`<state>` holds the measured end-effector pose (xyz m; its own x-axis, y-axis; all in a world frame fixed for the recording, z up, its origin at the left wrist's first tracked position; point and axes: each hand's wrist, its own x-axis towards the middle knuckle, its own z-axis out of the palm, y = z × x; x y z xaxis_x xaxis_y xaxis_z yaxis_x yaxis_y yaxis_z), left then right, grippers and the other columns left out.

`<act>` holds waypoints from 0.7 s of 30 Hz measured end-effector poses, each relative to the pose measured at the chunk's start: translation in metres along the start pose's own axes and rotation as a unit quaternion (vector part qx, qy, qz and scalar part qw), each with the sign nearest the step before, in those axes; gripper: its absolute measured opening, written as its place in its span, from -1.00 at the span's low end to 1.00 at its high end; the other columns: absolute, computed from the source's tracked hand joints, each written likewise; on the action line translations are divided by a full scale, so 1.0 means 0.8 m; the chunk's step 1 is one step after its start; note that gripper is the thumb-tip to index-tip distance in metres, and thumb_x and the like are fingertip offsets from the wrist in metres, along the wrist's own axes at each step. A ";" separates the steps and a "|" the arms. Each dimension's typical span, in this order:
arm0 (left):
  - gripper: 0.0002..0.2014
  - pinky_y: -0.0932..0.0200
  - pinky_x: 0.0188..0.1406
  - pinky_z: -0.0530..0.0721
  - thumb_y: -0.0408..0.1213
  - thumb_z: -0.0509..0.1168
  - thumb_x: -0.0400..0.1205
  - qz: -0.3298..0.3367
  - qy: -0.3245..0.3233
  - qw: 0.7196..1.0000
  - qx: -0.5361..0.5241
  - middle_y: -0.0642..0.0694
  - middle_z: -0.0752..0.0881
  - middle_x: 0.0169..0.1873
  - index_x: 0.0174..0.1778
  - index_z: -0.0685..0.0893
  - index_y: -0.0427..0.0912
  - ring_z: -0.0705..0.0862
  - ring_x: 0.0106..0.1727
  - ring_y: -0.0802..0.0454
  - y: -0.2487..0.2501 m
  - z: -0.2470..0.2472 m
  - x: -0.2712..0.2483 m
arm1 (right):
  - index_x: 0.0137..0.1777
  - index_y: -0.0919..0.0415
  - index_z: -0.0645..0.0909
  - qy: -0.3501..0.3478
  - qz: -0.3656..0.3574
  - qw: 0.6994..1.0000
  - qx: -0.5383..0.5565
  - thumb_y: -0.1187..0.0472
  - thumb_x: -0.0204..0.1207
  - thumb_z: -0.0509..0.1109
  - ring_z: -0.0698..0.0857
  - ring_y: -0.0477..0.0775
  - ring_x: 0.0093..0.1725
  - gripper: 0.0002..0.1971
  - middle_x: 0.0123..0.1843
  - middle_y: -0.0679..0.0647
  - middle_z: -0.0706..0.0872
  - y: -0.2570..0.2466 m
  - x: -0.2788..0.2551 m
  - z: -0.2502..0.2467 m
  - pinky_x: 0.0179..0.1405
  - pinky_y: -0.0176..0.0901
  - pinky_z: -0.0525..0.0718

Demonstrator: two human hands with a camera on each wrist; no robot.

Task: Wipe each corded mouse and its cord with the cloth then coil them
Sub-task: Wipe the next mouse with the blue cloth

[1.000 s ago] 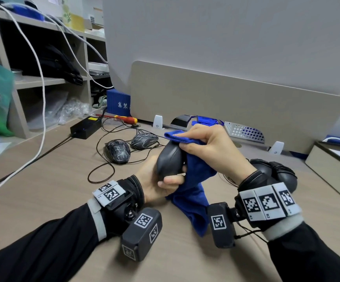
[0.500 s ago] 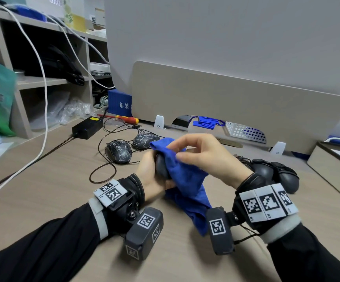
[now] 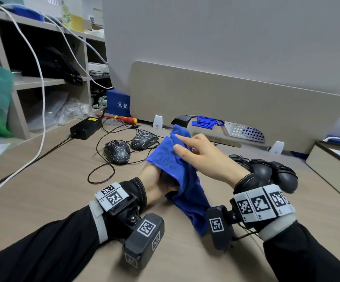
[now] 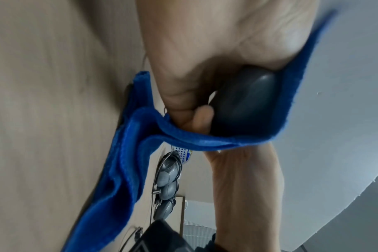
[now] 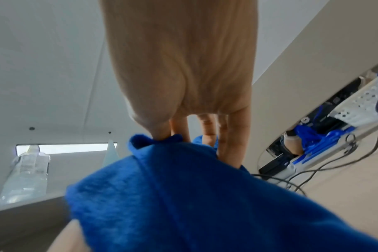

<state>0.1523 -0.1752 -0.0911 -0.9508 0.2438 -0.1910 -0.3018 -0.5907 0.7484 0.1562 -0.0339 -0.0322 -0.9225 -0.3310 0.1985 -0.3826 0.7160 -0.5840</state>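
My left hand point(image 3: 155, 180) grips a dark grey mouse point(image 4: 246, 102) just above the desk, fingers curled round its body. A blue cloth point(image 3: 175, 165) is draped over the mouse and hangs down to the desk, hiding nearly all of it in the head view. My right hand point(image 3: 182, 143) pinches an upper fold of the cloth point(image 5: 205, 196) between thumb and fingers. Two black mice with white crack patterns point(image 3: 117, 151) point(image 3: 144, 140) lie further back with loose cords. Behind my right wrist, dark grey mice point(image 3: 266, 169) sit with cords wound round them.
A black power adapter point(image 3: 85, 127) and a red-yellow screwdriver point(image 3: 126, 119) lie at the back left by a shelf unit. A white cable point(image 3: 41, 110) hangs across the left. A beige divider panel point(image 3: 236, 102) closes the back. A box point(image 3: 332, 159) stands at right.
My right hand has drawn the cloth over the mouse, which showed a second ago and is now covered. Its grip has gone from a fist on the cloth to a fingertip pinch.
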 end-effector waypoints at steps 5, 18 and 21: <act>-0.75 0.02 0.16 0.54 -0.07 0.19 0.69 -0.003 -0.024 0.999 0.024 -0.06 0.85 -0.15 0.02 0.72 -0.10 0.77 -0.13 -0.01 0.001 -0.003 0.002 | 0.52 -0.49 0.35 -0.043 0.009 0.999 0.008 -0.27 0.53 0.40 0.45 -0.40 0.07 -0.45 0.10 -0.20 0.36 0.000 -0.002 -0.001 0.30 -0.22 0.44; -0.51 0.37 -0.69 0.47 0.32 0.09 0.67 -0.062 -0.072 0.994 0.060 -0.07 0.66 -0.45 0.01 0.66 -0.03 0.60 -0.61 0.00 0.000 0.013 -0.002 | -0.24 -0.06 0.58 0.130 -0.050 0.989 0.047 0.15 0.74 0.29 0.48 -0.28 -0.39 -0.72 -0.47 -0.37 0.54 0.021 0.015 0.003 -0.27 -0.25 0.36; -0.56 0.29 -0.45 0.49 0.25 0.11 0.69 -0.038 -0.048 0.996 0.062 -0.04 0.73 -0.35 -0.06 0.72 -0.01 0.67 -0.45 0.03 0.004 0.009 -0.001 | 0.04 -0.33 0.64 0.025 -0.016 0.999 0.042 -0.12 0.70 0.28 0.60 -0.40 -0.09 -0.90 -0.12 -0.34 0.65 0.015 0.010 0.002 -0.07 -0.36 0.50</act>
<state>0.1524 -0.1714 -0.0841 -0.9127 0.3607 -0.1921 -0.3556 -0.4690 0.8084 0.1440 -0.0290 -0.0391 -0.9119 -0.3204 0.2565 -0.4086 0.6501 -0.6406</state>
